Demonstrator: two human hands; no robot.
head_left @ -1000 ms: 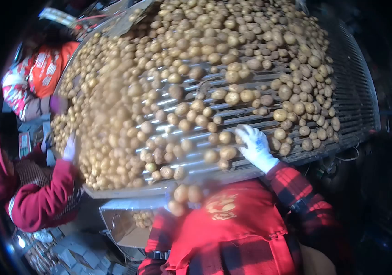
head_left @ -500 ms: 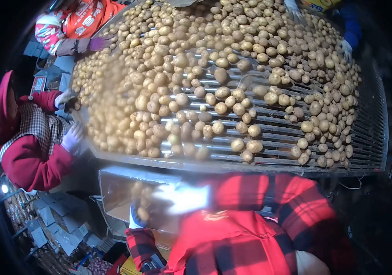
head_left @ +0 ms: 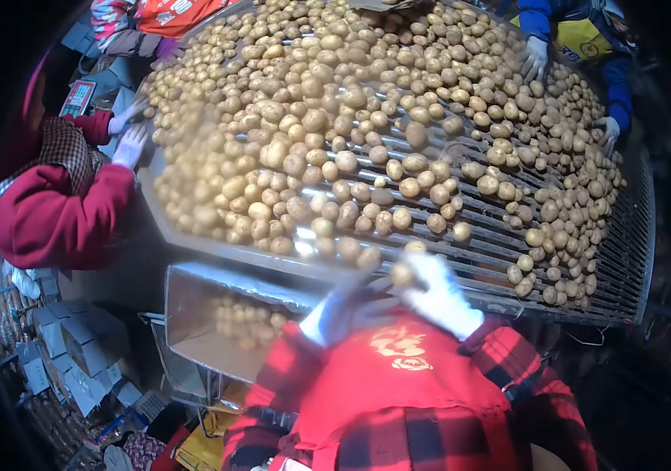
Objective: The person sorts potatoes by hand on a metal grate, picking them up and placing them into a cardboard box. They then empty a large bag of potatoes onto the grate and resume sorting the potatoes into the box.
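Potatoes (head_left: 316,122) cover much of a slatted metal sorting table (head_left: 477,255). At its front edge my right hand (head_left: 437,302), in a white glove, has its fingers around a potato (head_left: 403,275). Just left of it my left hand (head_left: 343,310), also gloved, is smeared by motion, so its fingers cannot be made out. Both hands are in front of my red apron (head_left: 398,369). Below the table's edge, to the left of my hands, an open box (head_left: 194,345) contains several potatoes (head_left: 249,322).
A co-worker in a dark red top (head_left: 60,208) has gloved hands at the table's left edge. Another in blue sleeves (head_left: 618,94) reaches over potatoes at the far right. A third person's sleeve (head_left: 119,35) shows at the far left. Cardboard boxes (head_left: 84,353) are stacked lower left.
My hands have moved right and up, from the open box to the table's front edge. The view has shifted, bringing more of the blue-sleeved co-worker into sight.
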